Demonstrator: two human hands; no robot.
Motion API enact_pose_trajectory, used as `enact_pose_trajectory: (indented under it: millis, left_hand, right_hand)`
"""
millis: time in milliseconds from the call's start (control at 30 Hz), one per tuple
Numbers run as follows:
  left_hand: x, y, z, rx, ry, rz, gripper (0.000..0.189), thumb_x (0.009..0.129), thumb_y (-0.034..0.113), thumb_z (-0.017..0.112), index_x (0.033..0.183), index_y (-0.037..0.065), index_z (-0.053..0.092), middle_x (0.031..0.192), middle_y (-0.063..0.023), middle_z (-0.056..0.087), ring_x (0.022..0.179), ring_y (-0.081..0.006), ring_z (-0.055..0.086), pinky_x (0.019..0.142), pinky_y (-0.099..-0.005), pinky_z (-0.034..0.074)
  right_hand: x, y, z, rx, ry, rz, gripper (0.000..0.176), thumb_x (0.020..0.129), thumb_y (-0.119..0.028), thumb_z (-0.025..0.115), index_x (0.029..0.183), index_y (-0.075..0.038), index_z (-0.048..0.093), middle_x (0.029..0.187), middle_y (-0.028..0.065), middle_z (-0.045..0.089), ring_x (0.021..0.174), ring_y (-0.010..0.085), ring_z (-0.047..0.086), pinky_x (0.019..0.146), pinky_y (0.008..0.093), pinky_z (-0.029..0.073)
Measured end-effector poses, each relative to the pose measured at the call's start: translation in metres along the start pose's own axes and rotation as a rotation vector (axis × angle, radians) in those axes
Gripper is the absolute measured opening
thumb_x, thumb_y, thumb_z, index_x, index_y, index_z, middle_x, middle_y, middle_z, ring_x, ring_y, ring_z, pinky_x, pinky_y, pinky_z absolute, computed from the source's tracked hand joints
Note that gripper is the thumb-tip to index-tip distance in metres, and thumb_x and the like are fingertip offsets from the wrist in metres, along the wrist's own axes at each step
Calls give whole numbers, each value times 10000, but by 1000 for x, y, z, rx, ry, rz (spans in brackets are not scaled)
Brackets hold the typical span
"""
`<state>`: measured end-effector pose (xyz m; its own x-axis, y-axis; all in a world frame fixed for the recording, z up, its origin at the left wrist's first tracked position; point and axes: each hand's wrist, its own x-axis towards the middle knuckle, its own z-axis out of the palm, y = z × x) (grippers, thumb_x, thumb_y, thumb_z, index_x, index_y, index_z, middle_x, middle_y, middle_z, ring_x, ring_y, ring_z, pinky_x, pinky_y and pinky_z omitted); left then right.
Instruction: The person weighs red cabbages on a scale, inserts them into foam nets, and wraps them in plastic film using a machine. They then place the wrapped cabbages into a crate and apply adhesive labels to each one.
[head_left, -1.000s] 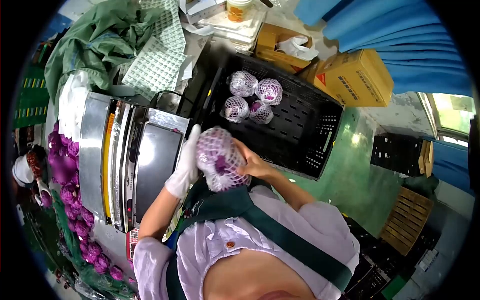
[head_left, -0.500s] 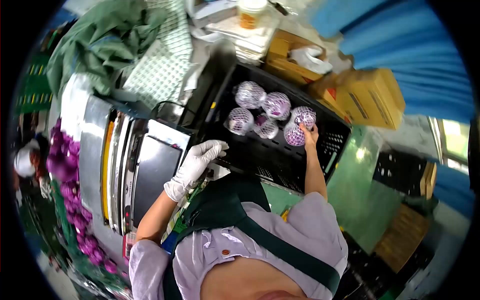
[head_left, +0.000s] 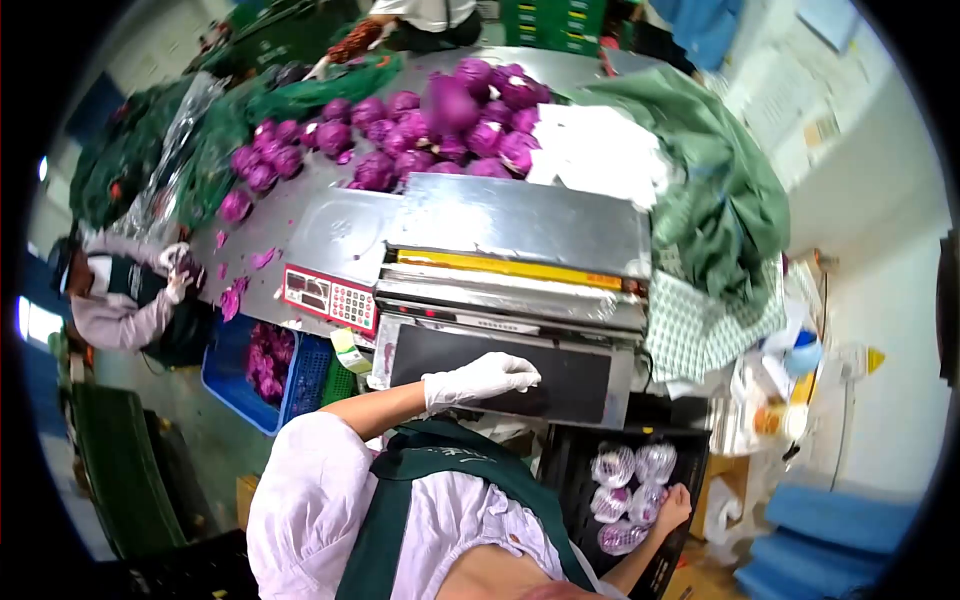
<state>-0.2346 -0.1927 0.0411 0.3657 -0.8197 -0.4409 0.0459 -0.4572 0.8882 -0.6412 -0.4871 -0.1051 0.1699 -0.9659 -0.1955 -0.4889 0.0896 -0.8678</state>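
Observation:
My left hand (head_left: 482,380), in a white glove, hovers over the dark plate (head_left: 560,385) of a film-wrapping machine (head_left: 520,310). Its fingers are stretched forward and loosely curved, with nothing in them. Low on the right, my bare right hand (head_left: 674,508) is at the inner right side of a black crate (head_left: 572,450). Its fingers are loosely bent right beside a wrapped purple cabbage (head_left: 648,502). Several such cabbages, shiny with a whitish net pattern, lie together in the crate.
Loose purple cabbages (head_left: 400,135) are heaped across the metal table, behind a red-framed scale (head_left: 328,298). A blue basket (head_left: 215,375) holds purple leaves. Green cloth (head_left: 715,165) lies at right. One co-worker (head_left: 130,290) handles a cabbage at left; another (head_left: 430,15) stands at the far side.
My view has swung left from the crate to the wrapping machine and table. My left hand now reaches over the dark plate; my right hand stays at the crate's cabbages.

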Motion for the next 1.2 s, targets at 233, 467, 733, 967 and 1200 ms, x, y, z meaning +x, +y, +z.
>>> enact_pose_trajectory:
  millis: [233,467,733,967,1200]
  left_hand:
    - [-62,-12,-121,-295,337,167,330,907,258,488,1077,-14,564,961,-62,616,887,-119,570,812,-249,435]
    - [-59,-32,-300,42,807,195,506,810,262,625,1199,-15,458,1070,-128,578,936,-192,563,851,-313,432]
    - [67,-4,-459,933,913,253,1078,502,333,820,1363,112,211,1402,-177,215,1283,-345,250,998,-499,289]
    - [137,-4,-503,1072,730,130,1141,413,322,842,1360,158,228,1380,-159,246,1229,-382,302,920,-503,387]
    - [130,-26,-506,938,802,272,908,544,291,754,1316,130,304,1302,-182,341,1178,-381,363,889,-430,442]
  right_hand:
    - [-135,-224,241,-70,-669,-642,149,804,-151,632,909,-47,640,737,87,636,626,125,620,560,243,489]
    - [-216,-310,338,-46,-1260,-730,181,745,-104,677,898,-14,641,750,101,644,617,131,607,594,243,490]
    - [-77,-510,569,-380,-775,-1543,681,577,-239,763,1175,-72,482,1209,171,481,1027,349,483,852,397,424]
    - [-54,-564,736,-1034,-541,-1689,955,466,-167,827,1289,-186,342,1333,175,310,1167,389,368,886,472,422]
    - [1,-541,761,-224,-631,-1511,782,484,-249,785,1178,-101,455,1109,158,513,992,344,514,847,392,443]
